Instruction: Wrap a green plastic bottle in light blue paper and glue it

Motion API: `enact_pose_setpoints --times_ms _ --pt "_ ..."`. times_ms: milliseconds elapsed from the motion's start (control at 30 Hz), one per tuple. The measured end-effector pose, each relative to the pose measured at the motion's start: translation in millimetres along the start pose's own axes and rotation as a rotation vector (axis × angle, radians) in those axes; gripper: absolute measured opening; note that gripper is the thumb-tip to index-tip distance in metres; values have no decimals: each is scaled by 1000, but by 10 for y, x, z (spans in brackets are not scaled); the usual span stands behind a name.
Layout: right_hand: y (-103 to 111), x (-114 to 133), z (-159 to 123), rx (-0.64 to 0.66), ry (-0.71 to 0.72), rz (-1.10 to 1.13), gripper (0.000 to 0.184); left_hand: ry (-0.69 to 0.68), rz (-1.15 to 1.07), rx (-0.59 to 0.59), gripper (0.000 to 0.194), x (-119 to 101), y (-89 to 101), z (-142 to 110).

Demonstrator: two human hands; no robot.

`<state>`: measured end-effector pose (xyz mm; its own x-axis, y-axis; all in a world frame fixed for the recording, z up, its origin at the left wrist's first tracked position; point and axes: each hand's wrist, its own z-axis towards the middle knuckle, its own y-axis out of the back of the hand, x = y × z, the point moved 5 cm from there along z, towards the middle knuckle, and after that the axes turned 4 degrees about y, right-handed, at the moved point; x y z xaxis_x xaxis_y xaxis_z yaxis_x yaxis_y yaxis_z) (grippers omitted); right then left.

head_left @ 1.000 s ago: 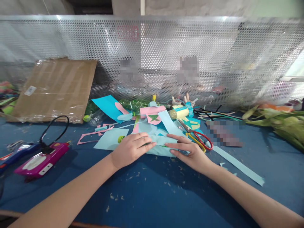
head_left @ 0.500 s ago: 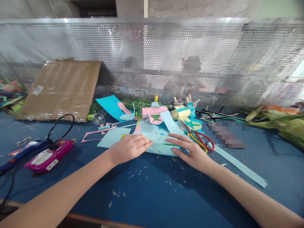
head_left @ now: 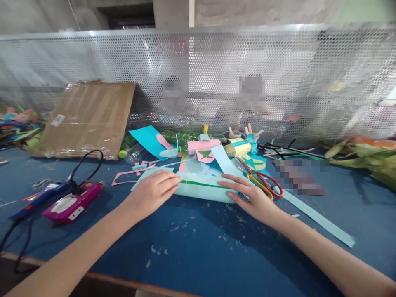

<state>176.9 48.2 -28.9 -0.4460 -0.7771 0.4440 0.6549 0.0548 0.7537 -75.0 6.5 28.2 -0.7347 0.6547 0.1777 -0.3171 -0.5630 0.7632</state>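
Observation:
A folded light blue paper [head_left: 202, 190] with a green line along its top edge lies on the blue table [head_left: 198, 247]. My left hand [head_left: 152, 190] lies flat on the paper's left end, fingers stretched out and together. My right hand [head_left: 250, 195] presses the paper's right end with its fingers extended. Red and yellow scissors [head_left: 262, 181] lie just right of my right hand. Behind the paper sits a heap of pink and blue paper scraps [head_left: 198, 154].
A pink device [head_left: 72, 203] with a black cable and a blue glue gun [head_left: 40, 196] lie at the left. Cardboard [head_left: 86, 119] leans on the perforated metal screen [head_left: 216, 78]. A long blue paper strip [head_left: 318, 220] runs right. Corn husks [head_left: 368, 161] lie far right.
My left hand slid left along the paper, uncovering its middle and the green line. The right hand stayed put. The camera tilted slightly.

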Motion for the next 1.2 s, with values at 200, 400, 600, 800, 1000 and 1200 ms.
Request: enact_pose_setpoints --times_ms 200,400,600,800,1000,1200 --pt "-1 12 -10 -8 -15 -15 34 462 -26 -19 19 192 427 -370" --pt "5 15 -16 -16 -38 -36 33 686 -124 -35 19 -7 740 -781" --pt "-15 -3 -50 -16 -14 -74 34 917 -32 -52 19 -49 926 -1225" --pt "-80 -112 -119 -16 -10 -87 36 1397 305 -127 31 410 1347 -1624" --pt "-69 -80 -91 -21 -50 -69 36 1458 435 360 37 1448 1587 -1807" --pt "-43 -28 -32 -21 -42 -20 35 1321 352 505 33 1887 1369 -1815"
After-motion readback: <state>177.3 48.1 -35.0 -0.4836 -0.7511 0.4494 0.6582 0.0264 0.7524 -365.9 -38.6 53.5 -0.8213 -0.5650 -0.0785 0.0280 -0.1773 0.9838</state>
